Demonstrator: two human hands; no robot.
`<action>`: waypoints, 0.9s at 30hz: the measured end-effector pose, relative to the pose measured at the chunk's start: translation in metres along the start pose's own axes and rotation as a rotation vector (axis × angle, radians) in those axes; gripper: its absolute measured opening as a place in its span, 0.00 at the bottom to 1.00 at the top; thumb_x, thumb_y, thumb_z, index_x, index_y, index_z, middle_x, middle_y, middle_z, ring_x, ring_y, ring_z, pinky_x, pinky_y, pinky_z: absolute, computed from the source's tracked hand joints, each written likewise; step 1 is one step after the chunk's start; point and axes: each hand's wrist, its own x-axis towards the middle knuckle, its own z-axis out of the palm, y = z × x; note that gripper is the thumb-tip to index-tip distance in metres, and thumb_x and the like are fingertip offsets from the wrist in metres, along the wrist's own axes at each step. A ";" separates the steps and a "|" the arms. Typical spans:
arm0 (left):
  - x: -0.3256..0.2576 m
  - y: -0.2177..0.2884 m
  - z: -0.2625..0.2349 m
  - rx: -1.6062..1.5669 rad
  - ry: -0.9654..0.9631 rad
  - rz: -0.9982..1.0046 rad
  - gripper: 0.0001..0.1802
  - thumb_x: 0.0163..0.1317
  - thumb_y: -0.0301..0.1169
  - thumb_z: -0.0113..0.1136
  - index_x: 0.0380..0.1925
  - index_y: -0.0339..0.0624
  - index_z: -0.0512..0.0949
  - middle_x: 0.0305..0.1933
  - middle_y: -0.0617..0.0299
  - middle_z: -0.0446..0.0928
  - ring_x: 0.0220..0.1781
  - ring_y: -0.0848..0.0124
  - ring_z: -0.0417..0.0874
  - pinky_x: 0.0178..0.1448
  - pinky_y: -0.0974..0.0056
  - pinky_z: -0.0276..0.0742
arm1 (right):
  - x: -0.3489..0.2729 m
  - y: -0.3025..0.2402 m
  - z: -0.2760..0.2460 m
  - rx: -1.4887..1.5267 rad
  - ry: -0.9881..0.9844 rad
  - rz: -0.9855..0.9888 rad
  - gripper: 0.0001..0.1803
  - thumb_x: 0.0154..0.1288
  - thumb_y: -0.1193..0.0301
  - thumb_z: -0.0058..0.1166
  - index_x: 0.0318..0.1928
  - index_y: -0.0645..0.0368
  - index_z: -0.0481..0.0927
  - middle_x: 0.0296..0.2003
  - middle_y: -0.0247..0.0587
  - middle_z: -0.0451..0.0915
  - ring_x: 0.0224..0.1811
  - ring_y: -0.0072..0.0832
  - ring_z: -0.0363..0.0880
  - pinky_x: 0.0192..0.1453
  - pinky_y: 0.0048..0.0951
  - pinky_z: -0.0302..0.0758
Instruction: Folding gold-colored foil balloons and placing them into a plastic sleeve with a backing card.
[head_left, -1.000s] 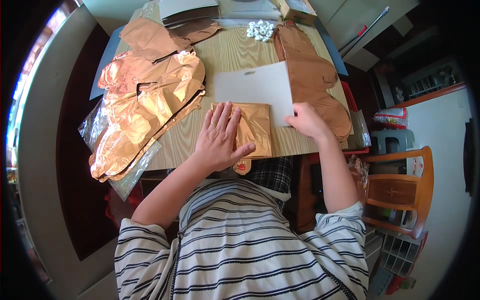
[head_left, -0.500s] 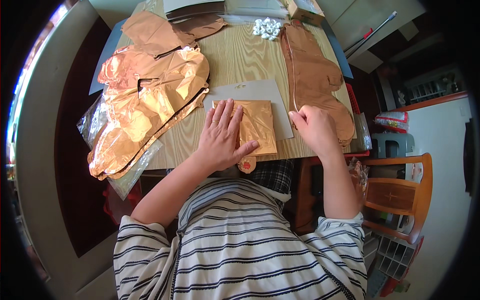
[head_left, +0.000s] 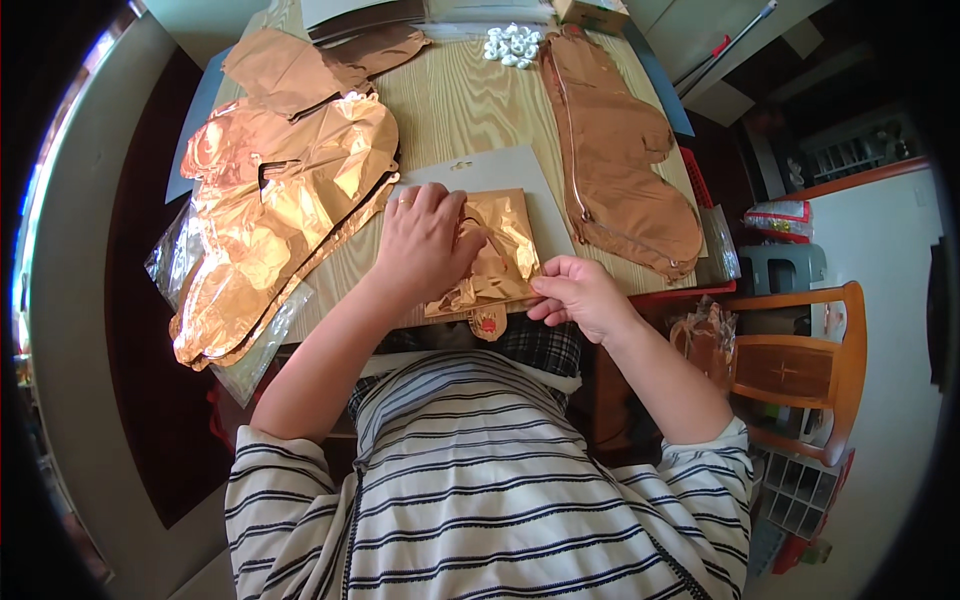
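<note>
A copper-coloured foil balloon folded into a square packet [head_left: 512,222] lies on a grey-white card [head_left: 545,175] with a hang hole, near the table's front edge. My left hand [head_left: 425,240] rests on the packet's left part, fingers curled and thumb bent in against the foil. At its lower right corner, my right hand [head_left: 580,298] pinches the foil edge between thumb and fingers. A rounded foil tab [head_left: 487,322] with a red mark sticks out below the packet, over the table edge. The foil under my left palm is hidden.
Flat foil balloons [head_left: 290,210] are piled on the left over clear plastic bags [head_left: 245,370]. Another stack of foil balloons [head_left: 620,150] lies on the right. Small white pieces [head_left: 512,46] are heaped at the back, near a cardboard box [head_left: 592,14]. A wooden chair [head_left: 790,370] stands at right.
My right hand has come from beside the right foil stack to the packet's lower right corner. My left fingers, stretched flat before, are now curled. The view has shifted slightly.
</note>
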 end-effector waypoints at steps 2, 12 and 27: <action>0.009 -0.005 -0.001 -0.006 0.024 0.001 0.23 0.64 0.45 0.64 0.52 0.41 0.82 0.50 0.53 0.78 0.55 0.53 0.78 0.62 0.52 0.72 | -0.001 -0.004 0.004 -0.022 0.065 -0.055 0.10 0.74 0.67 0.57 0.47 0.61 0.78 0.38 0.38 0.85 0.31 0.24 0.86 0.32 0.19 0.78; 0.068 -0.024 -0.019 -0.317 -0.425 -0.208 0.20 0.60 0.36 0.67 0.50 0.37 0.84 0.42 0.49 0.85 0.46 0.56 0.87 0.53 0.57 0.81 | 0.019 -0.009 -0.007 -0.359 0.216 -0.363 0.08 0.69 0.74 0.60 0.43 0.68 0.82 0.33 0.36 0.85 0.29 0.18 0.81 0.28 0.21 0.76; 0.119 -0.029 -0.017 -0.406 -0.530 -0.213 0.21 0.59 0.34 0.68 0.50 0.33 0.83 0.35 0.53 0.87 0.35 0.65 0.88 0.43 0.62 0.83 | 0.021 -0.008 -0.027 -0.029 0.338 -0.324 0.07 0.67 0.77 0.63 0.41 0.68 0.82 0.32 0.38 0.83 0.20 0.16 0.73 0.22 0.20 0.70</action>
